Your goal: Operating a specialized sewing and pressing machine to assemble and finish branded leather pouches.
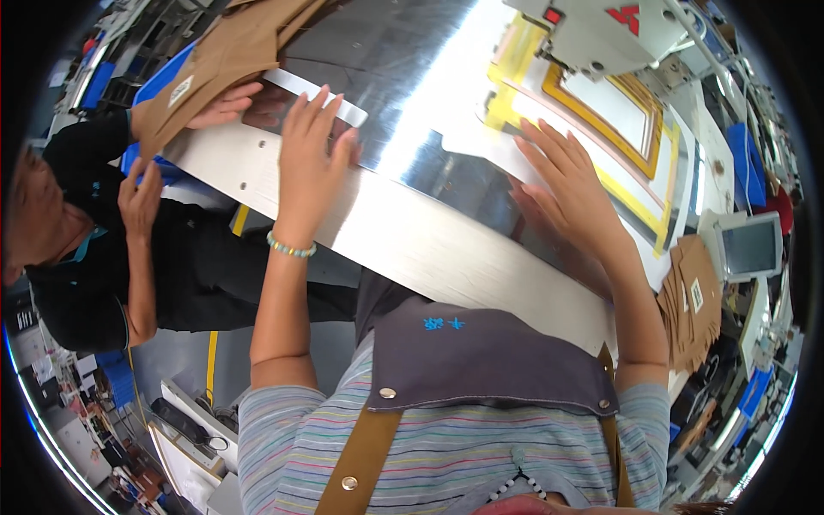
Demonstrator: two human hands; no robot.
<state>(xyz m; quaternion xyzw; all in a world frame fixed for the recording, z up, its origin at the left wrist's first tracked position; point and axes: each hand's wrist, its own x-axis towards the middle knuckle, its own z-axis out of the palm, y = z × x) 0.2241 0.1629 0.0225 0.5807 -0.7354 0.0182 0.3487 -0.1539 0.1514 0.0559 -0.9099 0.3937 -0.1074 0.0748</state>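
Observation:
My left hand (313, 163) is open, fingers spread, over the metal worktop (390, 219) beside a white strip (352, 112); whether it touches either is unclear. My right hand (566, 189) is open, fingers stretched out, at the left edge of a white template (648, 227) edged with yellow tape. The template holds a yellow rectangular frame (644, 150) with a pale middle and sits by a machine head (601, 34). Neither hand appears to grip anything.
A co-worker (86, 249) at left handles brown flat pieces (206, 73) beside a blue tray (153, 90). More brown pieces (687, 300) and a screen (747, 245) stand at right. The worktop's front edge runs across below my hands.

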